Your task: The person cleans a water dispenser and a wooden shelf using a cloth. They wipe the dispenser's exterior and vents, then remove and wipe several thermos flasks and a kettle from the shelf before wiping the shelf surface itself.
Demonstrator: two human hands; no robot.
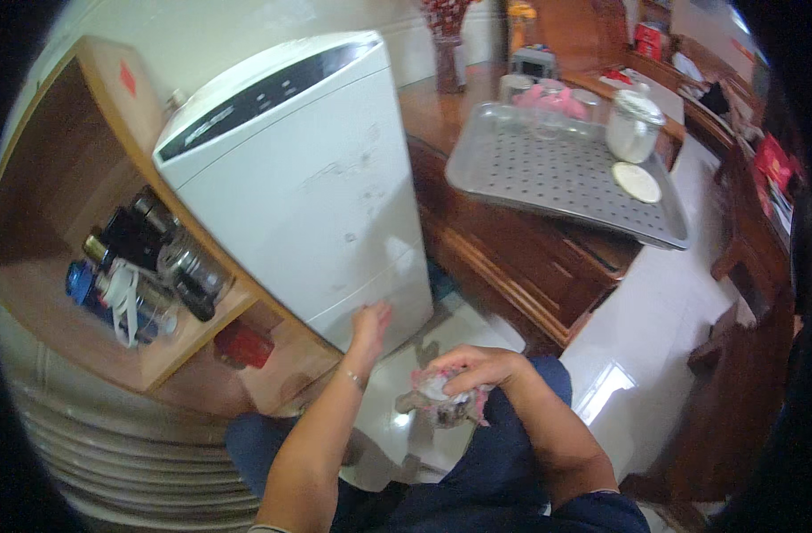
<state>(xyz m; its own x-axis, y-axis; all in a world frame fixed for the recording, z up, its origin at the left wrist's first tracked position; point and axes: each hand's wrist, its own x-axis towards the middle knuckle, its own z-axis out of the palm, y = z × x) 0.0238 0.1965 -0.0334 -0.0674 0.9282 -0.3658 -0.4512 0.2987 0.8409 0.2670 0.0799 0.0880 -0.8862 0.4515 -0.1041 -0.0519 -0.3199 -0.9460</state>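
A white appliance with a dark control panel (306, 193) stands upright before me, grey smudges on its front. Near its lower front edge is my left hand (371, 326), a bracelet on the wrist; its fingers are bent and partly hidden, and whether they touch the surface or hold anything is unclear. My right hand (476, 366) grips a crumpled, dirty cloth with pink edging (449, 403), held above the floor between my knees.
On the left, a wooden shelf unit (199, 233) holds glass jars and bottles (189, 266). At the right, a perforated metal tray (545, 170) bears glasses, a lidded white mug (635, 126) and a round lid (637, 182), on a brown wooden cabinet (506, 266).
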